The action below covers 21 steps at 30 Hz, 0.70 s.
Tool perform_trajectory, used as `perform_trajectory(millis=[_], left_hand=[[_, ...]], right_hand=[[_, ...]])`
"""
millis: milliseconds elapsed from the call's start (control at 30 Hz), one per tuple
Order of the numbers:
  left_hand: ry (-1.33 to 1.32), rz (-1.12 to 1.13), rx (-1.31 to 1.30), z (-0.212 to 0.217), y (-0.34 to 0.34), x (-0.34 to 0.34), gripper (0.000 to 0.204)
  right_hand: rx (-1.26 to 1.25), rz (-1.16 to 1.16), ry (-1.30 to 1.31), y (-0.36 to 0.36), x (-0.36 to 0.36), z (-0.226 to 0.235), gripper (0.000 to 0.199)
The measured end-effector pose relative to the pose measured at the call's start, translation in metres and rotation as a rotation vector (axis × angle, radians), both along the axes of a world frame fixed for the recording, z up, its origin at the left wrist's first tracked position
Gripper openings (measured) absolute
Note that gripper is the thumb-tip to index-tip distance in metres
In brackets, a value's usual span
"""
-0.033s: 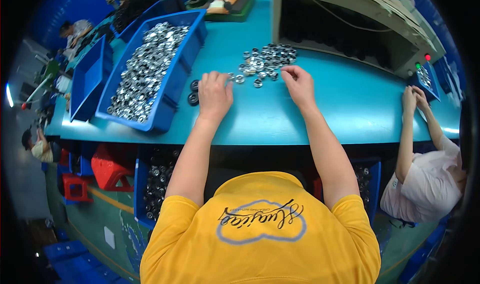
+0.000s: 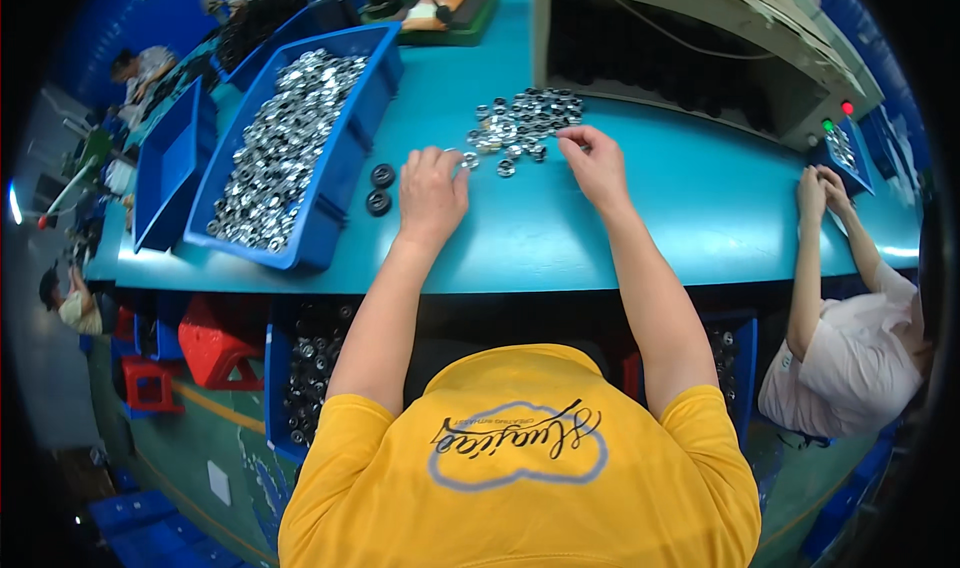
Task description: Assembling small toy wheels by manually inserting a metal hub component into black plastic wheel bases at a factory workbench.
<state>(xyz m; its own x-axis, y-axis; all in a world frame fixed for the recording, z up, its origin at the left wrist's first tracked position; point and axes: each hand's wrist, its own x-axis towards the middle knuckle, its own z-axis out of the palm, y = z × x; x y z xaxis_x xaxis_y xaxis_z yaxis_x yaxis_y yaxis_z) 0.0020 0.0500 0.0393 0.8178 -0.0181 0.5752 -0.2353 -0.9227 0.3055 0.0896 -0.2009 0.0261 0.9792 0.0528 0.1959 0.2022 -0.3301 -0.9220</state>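
A loose pile of small silver and black ring-shaped parts lies on the teal table. My left hand rests palm down on the table, fingers spread, its fingertips at the pile's near left edge. My right hand sits at the pile's right edge with its fingers curled down among the parts; whether they pinch one is hidden. Two black rings lie just left of my left hand. Beside them stands a long blue bin full of shiny silver parts.
A grey machine housing stands behind the pile. Another person sits at the right, hands at a small blue tray. An empty blue bin is far left. A bin of parts sits under the table.
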Motion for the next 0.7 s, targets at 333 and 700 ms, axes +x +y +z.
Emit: perform_trajectory(millis=[333, 700], left_hand=[[-0.124, -0.286, -0.157, -0.026, -0.055, 0.03, 0.02], [-0.174, -0.347, -0.153, -0.022, -0.048, 0.027, 0.024]], right_hand=[[-0.533, -0.164, -0.178, -0.044, 0.126, -0.002, 0.029], [-0.448, -0.188, -0.319, -0.018, 0.145, 0.012, 0.026]])
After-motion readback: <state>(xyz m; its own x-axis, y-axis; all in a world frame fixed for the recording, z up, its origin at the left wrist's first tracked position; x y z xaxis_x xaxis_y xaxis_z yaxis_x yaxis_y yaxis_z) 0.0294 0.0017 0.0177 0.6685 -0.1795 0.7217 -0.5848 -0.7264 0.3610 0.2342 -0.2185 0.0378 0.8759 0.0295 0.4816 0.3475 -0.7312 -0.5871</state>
